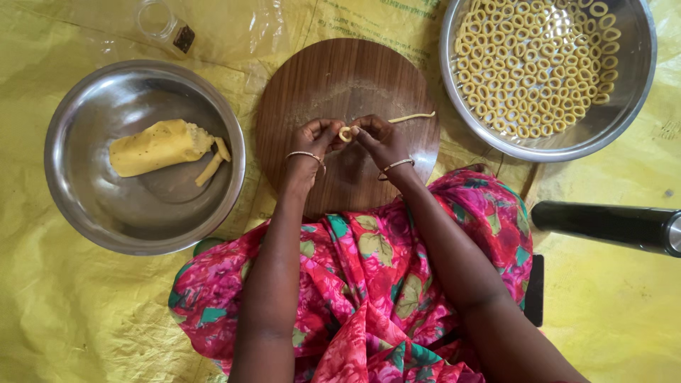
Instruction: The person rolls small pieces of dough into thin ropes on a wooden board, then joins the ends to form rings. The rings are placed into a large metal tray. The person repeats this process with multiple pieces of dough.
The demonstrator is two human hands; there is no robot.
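Note:
My left hand (317, 137) and my right hand (376, 135) meet over a round wooden board (340, 78). Together their fingertips pinch a small yellow dough ring (345, 133). A thin rope of the same dough (411, 116) trails from my right hand across the board toward the right. Each wrist wears a thin bangle.
A steel bowl (78, 177) at the left holds a yellow dough lump (157, 147) and a short dough strip. A steel bowl (624, 92) at the upper right holds several dough rings (539, 64). A clear jar (164, 25) lies at the top. A dark cylinder (610, 225) lies at the right, on yellow sheeting.

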